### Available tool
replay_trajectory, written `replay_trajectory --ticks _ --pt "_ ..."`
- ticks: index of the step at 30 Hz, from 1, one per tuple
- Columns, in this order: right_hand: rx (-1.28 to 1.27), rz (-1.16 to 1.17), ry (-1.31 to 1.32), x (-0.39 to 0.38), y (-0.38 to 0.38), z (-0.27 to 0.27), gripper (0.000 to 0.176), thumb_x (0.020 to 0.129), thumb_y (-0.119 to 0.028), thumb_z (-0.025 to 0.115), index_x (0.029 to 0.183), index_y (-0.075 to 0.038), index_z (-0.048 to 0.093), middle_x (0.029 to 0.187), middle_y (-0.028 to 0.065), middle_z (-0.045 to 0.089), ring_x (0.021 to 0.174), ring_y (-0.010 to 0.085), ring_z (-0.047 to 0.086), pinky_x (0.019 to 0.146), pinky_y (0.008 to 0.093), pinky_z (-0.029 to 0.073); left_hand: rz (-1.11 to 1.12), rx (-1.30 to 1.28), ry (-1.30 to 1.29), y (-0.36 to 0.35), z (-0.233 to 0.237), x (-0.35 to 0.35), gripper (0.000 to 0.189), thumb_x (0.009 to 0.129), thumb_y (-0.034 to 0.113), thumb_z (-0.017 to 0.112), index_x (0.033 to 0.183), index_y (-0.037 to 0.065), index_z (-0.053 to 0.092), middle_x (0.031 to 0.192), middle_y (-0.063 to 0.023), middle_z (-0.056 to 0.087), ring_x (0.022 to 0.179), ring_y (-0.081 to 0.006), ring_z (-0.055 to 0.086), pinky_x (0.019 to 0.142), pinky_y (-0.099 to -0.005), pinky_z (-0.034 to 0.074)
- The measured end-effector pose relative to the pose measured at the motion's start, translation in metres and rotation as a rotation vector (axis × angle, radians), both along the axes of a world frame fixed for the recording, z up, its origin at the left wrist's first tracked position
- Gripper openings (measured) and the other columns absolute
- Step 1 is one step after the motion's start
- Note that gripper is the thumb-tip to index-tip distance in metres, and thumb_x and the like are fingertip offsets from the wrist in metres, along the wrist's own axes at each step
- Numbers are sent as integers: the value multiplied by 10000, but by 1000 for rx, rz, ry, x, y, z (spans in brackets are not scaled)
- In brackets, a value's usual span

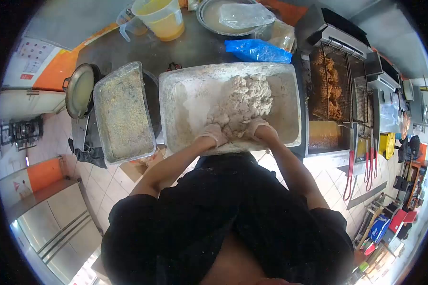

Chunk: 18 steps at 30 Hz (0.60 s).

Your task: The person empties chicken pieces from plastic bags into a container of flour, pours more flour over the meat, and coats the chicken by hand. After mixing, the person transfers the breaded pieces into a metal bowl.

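Observation:
A large whitish tub point(170, 135) stands on the counter in front of me, dusted with flour. A heap of flour-coated lumpy pieces point(251, 95) fills its right and middle part; what lies under the coating is hidden. Loose flour point(197, 107) lies to the left of the heap. My left hand point(215, 134), in a thin pale glove, reaches over the near rim into the coated pieces. Beside it my right hand point(261, 128), gloved too, dips into the heap's near edge. The fingers of both hands are buried, so their grip does not show.
Left of the tub are a clear tray of yellowish crumbs point(124, 111) and a round pan point(81, 90). A jug point(160, 21), a blue bag point(257, 50) and a metal bowl point(205, 23) stand behind. At right, a fryer holds baskets point(347, 90) with fried pieces point(333, 85).

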State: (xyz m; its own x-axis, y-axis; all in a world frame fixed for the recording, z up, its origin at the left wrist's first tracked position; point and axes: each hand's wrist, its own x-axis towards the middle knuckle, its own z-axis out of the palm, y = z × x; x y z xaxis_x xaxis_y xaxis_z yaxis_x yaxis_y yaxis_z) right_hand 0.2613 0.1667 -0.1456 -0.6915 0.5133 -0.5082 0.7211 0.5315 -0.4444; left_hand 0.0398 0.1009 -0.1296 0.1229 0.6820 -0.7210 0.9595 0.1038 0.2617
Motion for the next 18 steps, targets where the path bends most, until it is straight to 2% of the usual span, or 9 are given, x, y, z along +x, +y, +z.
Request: replay_trajectory --ticks 4,6,8,11,12,14,15,17,18 --pt "201 330 -73 -1 16 0 235 841 -236 548 870 -42 677 891 148 664 873 248 631 743 356 494 8 301 -233 -2 -78 33 543 850 369 513 1229 -18 503 1001 -267 620 944 -354 624 816 -423 494" --pt "298 531 -198 7 18 3 182 848 -174 549 865 -39 669 858 136 668 867 220 632 701 349 503 47 394 -514 5 -27 41 556 837 362 545 1234 -23 489 967 -261 620 922 -359 621 800 -431 493" --pt "-195 -319 303 39 25 -9 336 769 -219 612 1084 -105 636 1147 61 618 1096 167 547 878 274 417 102 493 -787 12 18 37 573 824 355 578 1239 -27 475 932 -255 620 899 -363 619 783 -438 493" --pt "-232 -643 971 35 26 0 535 796 -249 613 1292 -87 494 1299 78 497 1234 210 429 998 340 350 211 447 -814 18 30 25 608 789 379 644 1221 -17 483 987 -230 612 902 -366 606 785 -435 490" --pt "-233 -644 970 34 28 6 535 796 -249 613 1292 -87 494 1299 78 497 1234 210 429 998 340 350 264 524 -686 15 17 15 599 773 387 660 1196 -7 503 1005 -217 611 906 -359 604 792 -426 490" --pt "135 -769 314 4 32 71 746 811 -213 636 1400 2 230 1366 177 409 1262 315 401 994 454 405 258 502 -376 9 19 -6 576 746 392 687 1149 8 540 1038 -205 610 921 -345 602 812 -413 486" --pt "137 -774 313 -12 28 86 746 811 -213 636 1400 2 230 1366 177 409 1262 315 401 994 454 405 201 401 -194 5 27 -18 561 734 389 699 1125 13 556 1053 -206 610 933 -338 602 825 -408 482" --pt "539 83 -530 -41 22 103 837 805 -393 621 1416 11 215 1442 223 299 1365 342 231 1088 564 207 -158 616 9 -5 -9 -50 494 790 370 651 1148 46 549 968 -202 645 912 -365 629 781 -427 497" --pt "537 81 -528 -49 18 92 837 805 -393 621 1416 11 215 1442 223 299 1365 342 231 1088 564 207 -90 409 -2 -4 -29 -67 435 811 360 617 1110 48 572 992 -211 640 953 -365 618 801 -440 490"
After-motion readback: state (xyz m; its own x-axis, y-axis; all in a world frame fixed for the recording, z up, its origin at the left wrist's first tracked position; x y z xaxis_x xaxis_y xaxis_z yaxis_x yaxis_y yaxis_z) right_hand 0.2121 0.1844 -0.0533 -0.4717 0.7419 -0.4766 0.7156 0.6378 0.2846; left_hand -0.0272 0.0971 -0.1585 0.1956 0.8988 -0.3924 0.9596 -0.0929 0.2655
